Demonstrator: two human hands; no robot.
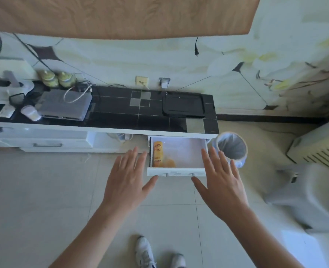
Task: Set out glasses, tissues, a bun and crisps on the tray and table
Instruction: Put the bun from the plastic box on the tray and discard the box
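Note:
A white drawer (176,172) stands pulled out from the low cabinet. Inside it, along the left wall, lies an orange crisps tube (158,154), and a yellowish bun (169,163) rests beside it near the front. My left hand (128,178) hovers just left of the drawer front, fingers spread, holding nothing. My right hand (220,180) hovers at the drawer's right front corner, also spread and empty. A black tray (184,104) sits on the dark tiled cabinet top (121,115) above the drawer. No glasses or tissues are plainly seen.
A lined waste bin (231,147) stands right of the drawer. A grey device box (65,105), jars (56,78) and small items crowd the cabinet's left end. A white fan base (310,192) and heater (322,147) sit on the floor at right. My shoes (146,252) show below.

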